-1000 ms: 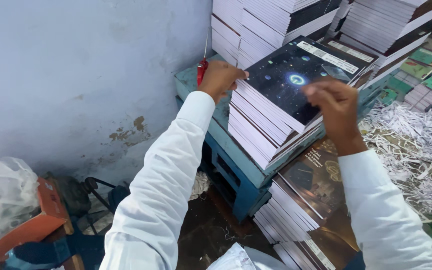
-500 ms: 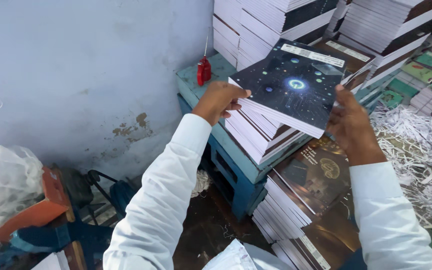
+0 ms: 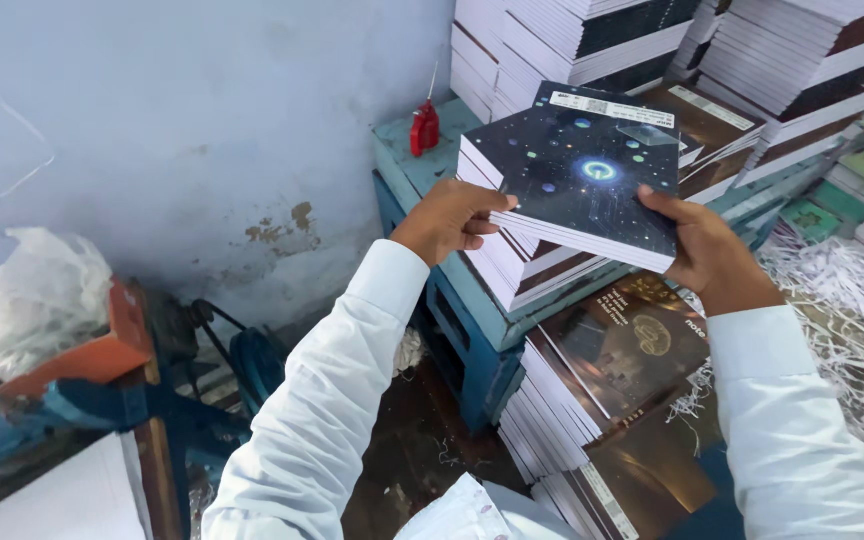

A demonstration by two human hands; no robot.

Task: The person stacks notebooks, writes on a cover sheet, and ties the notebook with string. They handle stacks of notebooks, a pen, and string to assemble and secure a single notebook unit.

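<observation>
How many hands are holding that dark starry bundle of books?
2: the left hand grips the bundle of books at its left edge, the right hand at its right edge. No other hands show.

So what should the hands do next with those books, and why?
Probably carry the books clear of the pile before turning. The left hand and right hand grip the bundle at both ends, lifted and tilted just above the pile on the blue stand, with more stacks close below.
</observation>
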